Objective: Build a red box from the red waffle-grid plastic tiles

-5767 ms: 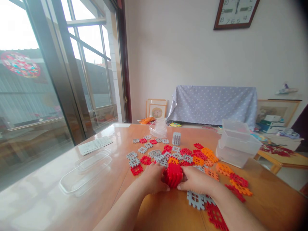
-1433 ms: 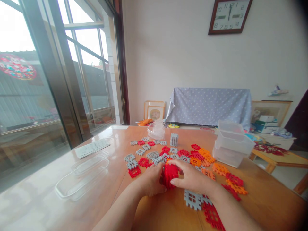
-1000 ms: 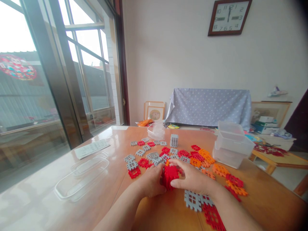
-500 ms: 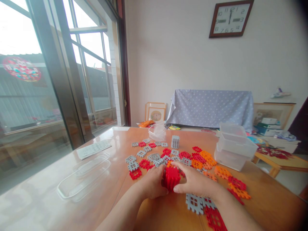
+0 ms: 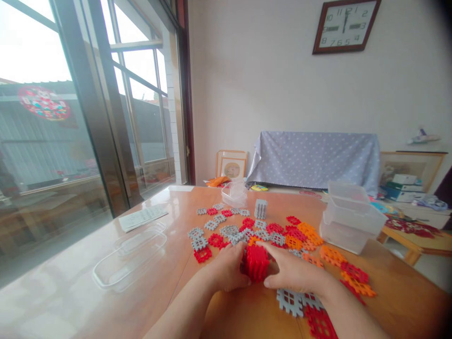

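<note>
A stack of red window-grid building pieces (image 5: 257,263) stands on edge between my hands at the near middle of the table. My left hand (image 5: 231,269) curves round its left side, the thumb low and close to the front. On the other side my right hand (image 5: 291,268) curls about the stack, fingers behind it and thumb at the front right; a gap shows beside the palm. The far fingertips are partly hidden by the stack. Grey pieces (image 5: 290,301) and a red piece (image 5: 319,322) lie under and beside my right forearm.
Loose grey, red and orange pieces (image 5: 309,233) spread beyond my hands. Farther off stands a grey stack (image 5: 261,208). Clear plastic boxes (image 5: 348,226) are at right, a small clear container (image 5: 234,195) at the back, and clear lids (image 5: 130,256) with paper sheets (image 5: 143,217) at left.
The whole view has shifted slightly, so everything appears a little farther right. Both hands stay around the red stack, with hardly any movement against it.
</note>
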Tool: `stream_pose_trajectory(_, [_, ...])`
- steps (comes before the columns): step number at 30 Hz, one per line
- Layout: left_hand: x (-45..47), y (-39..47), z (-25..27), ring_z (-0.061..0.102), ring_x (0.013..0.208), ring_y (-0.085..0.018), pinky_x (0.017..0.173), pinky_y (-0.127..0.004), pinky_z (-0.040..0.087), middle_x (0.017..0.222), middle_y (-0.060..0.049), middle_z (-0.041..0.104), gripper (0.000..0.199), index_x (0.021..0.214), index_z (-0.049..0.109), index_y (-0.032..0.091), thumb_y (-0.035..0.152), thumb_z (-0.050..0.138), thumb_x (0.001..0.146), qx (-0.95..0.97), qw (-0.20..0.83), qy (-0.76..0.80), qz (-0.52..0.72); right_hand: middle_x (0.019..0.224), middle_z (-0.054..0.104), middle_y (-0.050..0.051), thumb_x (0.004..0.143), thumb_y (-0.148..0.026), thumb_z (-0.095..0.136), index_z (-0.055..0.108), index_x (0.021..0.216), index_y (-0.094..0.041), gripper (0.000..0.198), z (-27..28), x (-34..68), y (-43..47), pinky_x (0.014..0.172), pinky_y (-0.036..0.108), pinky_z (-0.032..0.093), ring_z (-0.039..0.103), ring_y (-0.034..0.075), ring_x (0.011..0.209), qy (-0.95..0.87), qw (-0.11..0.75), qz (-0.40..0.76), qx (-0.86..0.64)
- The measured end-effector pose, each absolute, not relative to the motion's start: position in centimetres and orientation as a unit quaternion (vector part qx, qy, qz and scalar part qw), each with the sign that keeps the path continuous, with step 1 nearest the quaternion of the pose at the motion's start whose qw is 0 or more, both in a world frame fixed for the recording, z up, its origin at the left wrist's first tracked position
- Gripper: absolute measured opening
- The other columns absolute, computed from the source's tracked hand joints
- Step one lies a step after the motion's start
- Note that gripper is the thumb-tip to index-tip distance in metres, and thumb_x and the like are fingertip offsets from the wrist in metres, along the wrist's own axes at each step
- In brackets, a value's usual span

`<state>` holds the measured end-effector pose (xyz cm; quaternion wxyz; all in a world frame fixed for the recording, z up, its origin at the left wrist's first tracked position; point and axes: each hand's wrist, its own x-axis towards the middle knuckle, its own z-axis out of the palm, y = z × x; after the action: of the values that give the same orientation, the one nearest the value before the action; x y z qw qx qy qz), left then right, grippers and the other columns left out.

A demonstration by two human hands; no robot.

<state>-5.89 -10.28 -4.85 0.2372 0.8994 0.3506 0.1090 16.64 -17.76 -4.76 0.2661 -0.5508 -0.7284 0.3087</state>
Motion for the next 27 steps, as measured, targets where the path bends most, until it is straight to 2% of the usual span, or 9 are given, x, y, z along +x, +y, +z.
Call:
stream_pose_trajectory(5, [-6.4, -10.0, -4.7, 0.061, 0.089, -0.025, 0.066, -0.029, 0.043, 0.105, -0.007, 0.066, 0.047, 0.104, 0.055, 0.022, 0.027, 0.071, 0.061, 0.905, 0.233, 0.343, 0.094, 0.119, 0.072, 0.006, 0.074, -0.012, 0.056, 0.064, 0.125, -0.024, 0.054, -5.6, 19.0, -16.8, 0.099, 0.041, 0.05, 0.066, 0.025, 0.11, -0.696, 0.305, 0.31, -0.571])
stream_pose_trajectory(9, [-6.9, -8.7, -4.8, 0.061, 0.089, -0.022, 0.071, -0.028, 0.044, 0.103, -0.006, 0.067, 0.028, 0.101, 0.057, 0.022, 0.02, 0.059, 0.073, 0.898, 0.23, 0.357, 0.116, 0.121, 0.071, 0.007, 0.084, -0.02, 0.052, 0.067, 0.121, -0.023, 0.04, -6.8, 21.0, -15.3, 0.103, 0.044, 0.048, 0.065, 0.025, 0.113, -0.654, 0.351, 0.198, -0.64])
stream_pose_trajectory(12, [-7.1, -7.5, -5.1, 0.06, 0.102, -0.023, 0.085, -0.032, 0.045, 0.111, -0.007, 0.068, 0.03, 0.103, 0.06, 0.022, 0.012, 0.052, 0.076, 0.891, 0.187, 0.378, 0.169, 0.131, 0.068, 0.009, 0.092, -0.028, 0.049, 0.066, 0.128, -0.022, 0.04, -7.2, 21.5, -14.6, 0.111, 0.046, 0.042, 0.059, 0.026, 0.124, -0.67, 0.345, 0.101, -0.65])
stream_pose_trajectory(15, [-6.7, -6.5, -5.5, 0.055, 0.12, -0.026, 0.1, -0.038, 0.042, 0.125, -0.007, 0.066, 0.042, 0.118, 0.062, 0.024, 0.009, 0.048, 0.081, 0.891, 0.158, 0.375, 0.202, 0.144, 0.06, 0.007, 0.097, -0.034, 0.046, 0.063, 0.136, -0.024, 0.044, -7.5, 20.9, -14.1, 0.119, 0.05, 0.03, 0.045, 0.029, 0.141, -0.694, 0.293, 0.08, -0.653])
stream_pose_trajectory(17, [-6.3, -6.2, -5.8, 0.046, 0.134, -0.028, 0.111, -0.046, 0.035, 0.136, -0.004, 0.063, 0.05, 0.129, 0.06, 0.03, 0.011, 0.045, 0.085, 0.897, 0.151, 0.366, 0.195, 0.153, 0.052, 0.003, 0.099, -0.04, 0.044, 0.057, 0.143, -0.03, 0.047, -7.6, 20.2, -13.8, 0.123, 0.055, 0.02, 0.032, 0.03, 0.15, -0.695, 0.258, 0.105, -0.662])
stream_pose_trajectory(19, [-5.8, -6.1, -6.0, 0.032, 0.146, -0.031, 0.118, -0.058, 0.022, 0.147, 0.001, 0.056, 0.055, 0.137, 0.056, 0.038, 0.014, 0.044, 0.089, 0.904, 0.148, 0.364, 0.168, 0.16, 0.042, 0.0, 0.101, -0.046, 0.04, 0.047, 0.149, -0.037, 0.049, -7.5, 19.5, -13.5, 0.123, 0.06, 0.01, 0.02, 0.031, 0.154, -0.697, 0.219, 0.134, -0.669])
stream_pose_trajectory(22, [-5.4, -6.2, -6.4, 0.015, 0.154, -0.037, 0.117, -0.072, 0.002, 0.159, 0.009, 0.042, 0.05, 0.141, 0.052, 0.047, 0.027, 0.04, 0.096, 0.913, 0.138, 0.363, 0.124, 0.165, 0.032, -0.002, 0.102, -0.045, 0.038, 0.038, 0.153, -0.043, 0.051, -7.2, 18.7, -13.5, 0.12, 0.066, 0.003, 0.012, 0.033, 0.156, -0.708, 0.151, 0.155, -0.672])
stream_pose_trajectory(24, [-5.4, -6.2, -6.7, 0.012, 0.154, -0.039, 0.116, -0.075, -0.002, 0.161, 0.009, 0.038, 0.046, 0.14, 0.053, 0.048, 0.035, 0.038, 0.099, 0.915, 0.118, 0.37, 0.111, 0.164, 0.034, -0.001, 0.099, -0.042, 0.042, 0.039, 0.152, -0.043, 0.053, -6.9, 18.5, -13.7, 0.12, 0.067, 0.003, 0.012, 0.034, 0.156, -0.709, 0.127, 0.145, -0.678])
stream_pose_trajectory(27, [-5.8, -6.0, -6.8, 0.013, 0.155, -0.037, 0.117, -0.074, -0.002, 0.16, 0.006, 0.041, 0.044, 0.138, 0.056, 0.044, 0.038, 0.039, 0.098, 0.907, 0.078, 0.397, 0.114, 0.163, 0.037, 0.0, 0.096, -0.041, 0.048, 0.049, 0.146, -0.04, 0.051, -6.7, 19.0, -14.4, 0.12, 0.067, 0.003, 0.014, 0.035, 0.155, -0.696, 0.127, 0.116, -0.697])
